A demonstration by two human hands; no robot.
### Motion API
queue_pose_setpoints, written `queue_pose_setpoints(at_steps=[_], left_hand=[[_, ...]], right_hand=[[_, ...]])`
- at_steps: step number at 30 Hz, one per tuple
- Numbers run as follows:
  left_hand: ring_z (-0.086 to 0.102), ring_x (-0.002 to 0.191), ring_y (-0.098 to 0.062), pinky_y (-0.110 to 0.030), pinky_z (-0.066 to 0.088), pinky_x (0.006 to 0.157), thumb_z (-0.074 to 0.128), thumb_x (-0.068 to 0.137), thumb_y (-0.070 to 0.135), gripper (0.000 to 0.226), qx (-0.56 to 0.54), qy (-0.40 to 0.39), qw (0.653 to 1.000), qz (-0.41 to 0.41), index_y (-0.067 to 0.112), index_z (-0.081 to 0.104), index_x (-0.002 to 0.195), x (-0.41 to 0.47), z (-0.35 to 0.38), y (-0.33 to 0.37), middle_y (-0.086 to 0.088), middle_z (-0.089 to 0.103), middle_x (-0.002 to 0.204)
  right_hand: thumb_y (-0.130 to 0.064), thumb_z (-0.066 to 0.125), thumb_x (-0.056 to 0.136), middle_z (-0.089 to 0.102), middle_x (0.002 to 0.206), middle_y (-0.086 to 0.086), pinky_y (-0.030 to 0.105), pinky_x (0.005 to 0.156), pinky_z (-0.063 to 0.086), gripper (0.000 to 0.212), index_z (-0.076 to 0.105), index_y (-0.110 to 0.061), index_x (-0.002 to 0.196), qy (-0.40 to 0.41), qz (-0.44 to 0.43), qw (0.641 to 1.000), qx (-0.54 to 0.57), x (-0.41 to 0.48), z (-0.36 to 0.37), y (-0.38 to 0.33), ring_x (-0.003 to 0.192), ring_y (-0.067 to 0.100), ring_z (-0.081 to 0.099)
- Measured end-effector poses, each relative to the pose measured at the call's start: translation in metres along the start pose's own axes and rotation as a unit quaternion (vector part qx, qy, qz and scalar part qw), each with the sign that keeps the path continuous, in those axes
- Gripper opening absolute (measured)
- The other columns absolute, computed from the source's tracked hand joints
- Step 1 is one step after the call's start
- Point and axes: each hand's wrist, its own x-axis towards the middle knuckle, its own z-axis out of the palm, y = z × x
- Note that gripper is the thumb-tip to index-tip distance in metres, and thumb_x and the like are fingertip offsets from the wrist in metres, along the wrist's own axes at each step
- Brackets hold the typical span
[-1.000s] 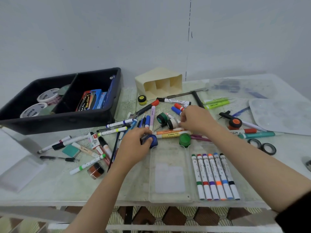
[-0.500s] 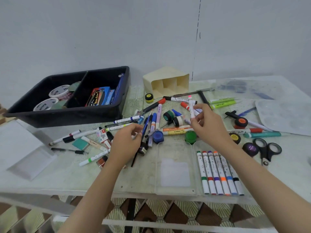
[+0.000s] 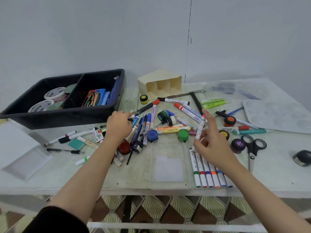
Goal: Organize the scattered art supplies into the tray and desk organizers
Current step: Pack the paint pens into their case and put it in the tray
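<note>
Right of centre, the right hand (image 3: 213,145) pinches a pink-tipped marker (image 3: 200,130) above the clear tray (image 3: 168,148); mid-frame, the left hand (image 3: 118,126) curls its fingers over scattered pens (image 3: 143,126) on the bench (image 3: 50,174), grip unclear.

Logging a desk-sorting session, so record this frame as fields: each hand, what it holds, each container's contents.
left hand: grips loose pens in the scattered pile
right hand: pinches a white plastic marker with a pink tip
clear plastic tray: row of white markers in its right section
black plastic two-compartment tray: white tape rolls left, colour boxes right
cream plastic organizer: lying on its side
</note>
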Motion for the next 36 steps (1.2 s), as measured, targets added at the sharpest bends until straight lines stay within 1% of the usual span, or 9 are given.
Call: queue_pose_setpoints(at_steps=[8,12,18,21,24,26,30,33,36], left_hand=[[0.046,0.099,-0.027,-0.034,0.037,0.074,0.055,0.086,0.018,0.022,-0.022,-0.026,0.999,-0.026,0.013,0.054,0.108,0.007,-0.004,0.002,-0.012,0.056,0.106],[0.052,0.096,-0.025,-0.035,0.044,0.074,0.06,0.084,0.012,0.023,-0.048,-0.029,0.998,-0.008,0.014,0.057,0.107,0.007,-0.01,0.003,-0.008,0.062,0.1],[0.048,0.092,-0.019,-0.028,0.037,0.071,0.057,0.091,0.016,0.024,-0.124,0.067,0.99,0.006,0.008,0.064,0.113,0.0,-0.021,0.006,-0.007,0.05,0.106],[0.049,0.078,-0.014,-0.022,0.035,0.067,0.057,0.089,0.011,0.013,-0.187,0.118,0.975,0.013,0.011,0.065,0.099,-0.007,-0.036,0.013,-0.006,0.053,0.097],[0.052,0.06,-0.004,-0.01,0.036,0.054,0.062,0.085,0.01,0.004,-0.266,0.127,0.955,-0.016,0.013,0.064,0.084,-0.016,-0.053,0.023,-0.002,0.06,0.077],[0.054,0.052,-0.001,-0.006,0.042,0.05,0.068,0.083,0.015,0.005,-0.377,0.116,0.916,-0.078,0.012,0.065,0.082,-0.024,-0.063,0.03,0.003,0.06,0.067],[0.059,0.049,-0.005,-0.018,0.053,0.052,0.072,0.079,0.025,0.021,-0.568,-0.003,0.803,-0.18,0.006,0.064,0.082,-0.045,-0.072,0.045,-0.002,0.065,0.065],[0.055,0.048,-0.008,-0.018,0.048,0.046,0.072,0.077,0.026,0.022,-0.658,-0.115,0.701,-0.252,0.006,0.064,0.08,-0.066,-0.07,0.058,0.0,0.065,0.063],[0.054,0.046,-0.007,-0.018,0.047,0.042,0.073,0.065,0.023,0.028,-0.724,-0.211,0.586,-0.296,0.004,0.065,0.085,-0.084,-0.062,0.067,-0.003,0.067,0.064]], right_hand=[[-0.007,0.059,0.08,0.055,0.063,-0.012,0.01,0.045,0.039,0.087,0.013,-0.044,0.143,-0.003,0.005,1.0,-0.017,-0.009,0.001,-0.002,0.046,0.004,0.05],[-0.007,0.06,0.079,0.055,0.062,-0.007,0.009,0.045,0.038,0.081,0.02,-0.044,0.138,0.004,0.014,1.0,-0.002,-0.013,0.002,-0.005,0.045,0.004,0.049],[-0.01,0.06,0.082,0.054,0.052,-0.005,0.013,0.048,0.038,0.06,0.035,-0.044,0.124,-0.061,0.025,0.997,0.032,-0.017,0.006,-0.011,0.044,0.003,0.045],[-0.016,0.061,0.084,0.058,0.056,-0.005,0.015,0.049,0.038,0.054,0.037,-0.05,0.118,-0.098,0.031,0.994,0.026,-0.021,0.007,-0.013,0.046,0.003,0.045],[-0.023,0.063,0.084,0.062,0.06,-0.01,0.014,0.051,0.038,0.053,0.037,-0.046,0.123,-0.13,0.036,0.991,-0.001,-0.022,0.007,-0.013,0.047,0.003,0.048],[-0.027,0.065,0.083,0.065,0.064,-0.012,0.016,0.052,0.04,0.053,0.037,-0.048,0.122,-0.155,0.041,0.987,-0.018,-0.022,0.007,-0.013,0.048,0.003,0.051],[-0.034,0.07,0.077,0.064,0.073,-0.017,0.016,0.055,0.041,0.053,0.038,-0.058,0.112,-0.178,0.043,0.982,-0.041,-0.023,0.009,-0.01,0.055,0.001,0.053],[-0.043,0.072,0.074,0.056,0.084,-0.017,0.016,0.059,0.036,0.06,0.044,-0.042,0.127,-0.172,0.047,0.98,-0.086,-0.021,0.009,-0.006,0.062,-0.002,0.05],[-0.049,0.068,0.077,0.041,0.094,-0.022,0.014,0.065,0.032,0.071,0.038,-0.032,0.139,-0.171,0.03,0.973,-0.151,-0.023,0.011,-0.007,0.075,-0.008,0.043]])
